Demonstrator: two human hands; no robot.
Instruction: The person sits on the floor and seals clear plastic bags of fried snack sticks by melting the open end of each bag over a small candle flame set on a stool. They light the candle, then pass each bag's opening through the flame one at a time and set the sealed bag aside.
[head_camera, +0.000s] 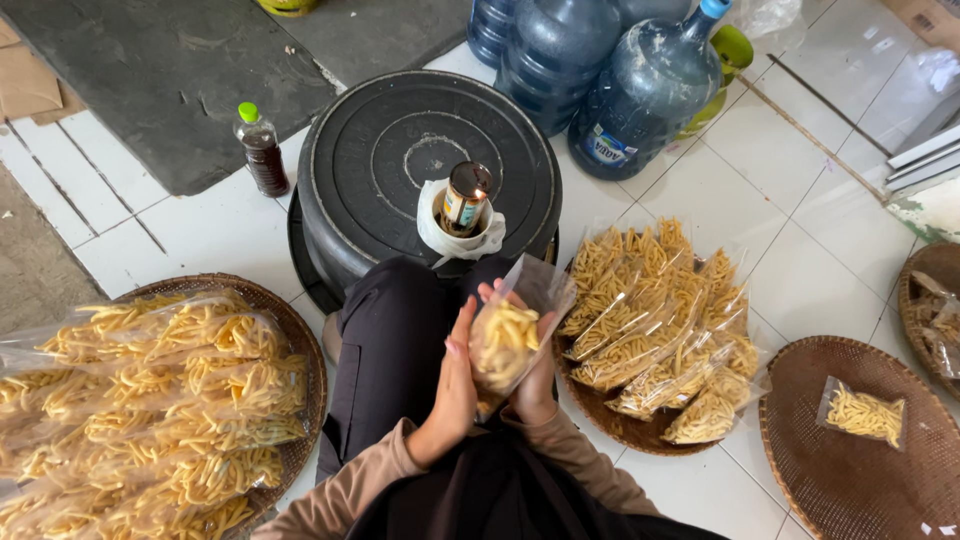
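Note:
Both my hands hold one small clear plastic bag of yellow stick snacks (505, 340) upright above my lap. My left hand (455, 385) presses its left side and my right hand (535, 385) cups its right side; the bag's open top points away from me. Just beyond it a small bottle lamp with a flame (466, 197) stands in a white holder on an upturned black tub (400, 150). A round woven tray (610, 420) on my right carries a pile of filled snack bags (660, 320). On my left another woven tray (300, 340) holds large clear bags of the same snacks (150, 400).
A third woven tray (850, 470) at the far right holds one small filled bag (865, 412). A fourth tray (925, 270) peeks in at the right edge. Large blue water jugs (640, 90) stand behind the tub. A small dark bottle with a green cap (262, 150) sits on the white tiled floor.

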